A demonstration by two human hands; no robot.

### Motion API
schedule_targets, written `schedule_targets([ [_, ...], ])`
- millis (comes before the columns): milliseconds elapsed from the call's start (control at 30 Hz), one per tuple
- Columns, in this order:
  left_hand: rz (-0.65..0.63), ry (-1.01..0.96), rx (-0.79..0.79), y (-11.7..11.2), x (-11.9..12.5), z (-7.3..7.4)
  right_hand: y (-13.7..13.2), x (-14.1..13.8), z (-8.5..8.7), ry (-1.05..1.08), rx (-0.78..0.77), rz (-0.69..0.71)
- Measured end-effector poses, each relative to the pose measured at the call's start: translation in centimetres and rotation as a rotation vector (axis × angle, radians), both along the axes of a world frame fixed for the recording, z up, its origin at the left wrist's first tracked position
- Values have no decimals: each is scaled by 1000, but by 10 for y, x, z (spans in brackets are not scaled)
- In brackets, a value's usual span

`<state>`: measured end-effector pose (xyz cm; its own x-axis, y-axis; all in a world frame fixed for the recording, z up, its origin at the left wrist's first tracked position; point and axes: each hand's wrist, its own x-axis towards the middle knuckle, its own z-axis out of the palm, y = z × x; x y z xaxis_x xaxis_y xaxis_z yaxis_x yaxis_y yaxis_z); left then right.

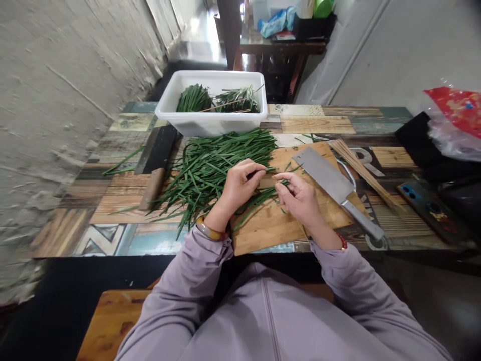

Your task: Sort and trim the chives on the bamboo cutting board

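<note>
My left hand (244, 183) is closed in a pinch on a few garlic chives (269, 169) above the cutting board (255, 235). Close to its right, my right hand (300, 196) is closed too, with a thin bamboo skewer (301, 228) running out below the palm; more chive blades lie by its fingertips. Loose chives (210, 165) are heaped left of the board and partly onto it. A cleaver (326, 178) rests on the board's right side, handle toward me. What exactly sits between the fingertips is partly hidden.
Behind the heap stands a white plastic tub (214, 121) holding bundled chives and skewers. A second, dark-bladed knife (152, 185) lies on the left. Bamboo skewers (366, 175), a phone (428, 205) and a red-and-clear plastic bag (456, 120) are on the right.
</note>
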<state>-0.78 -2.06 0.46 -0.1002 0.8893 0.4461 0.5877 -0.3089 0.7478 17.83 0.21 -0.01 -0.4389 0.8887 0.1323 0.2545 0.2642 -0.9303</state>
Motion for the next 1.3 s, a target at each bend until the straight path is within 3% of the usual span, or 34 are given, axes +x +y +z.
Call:
schedule_targets([
  [467, -97, -259, -144, 0, 6, -4, 3, -1, -2, -1, 6, 12],
  [900, -95, -230, -101, -2, 7, -4, 4, -1, -4, -4, 49, 22],
  [1300, -69, -43, -73, -5, 7, 5, 3, -1, -1, -30, -13, 3],
])
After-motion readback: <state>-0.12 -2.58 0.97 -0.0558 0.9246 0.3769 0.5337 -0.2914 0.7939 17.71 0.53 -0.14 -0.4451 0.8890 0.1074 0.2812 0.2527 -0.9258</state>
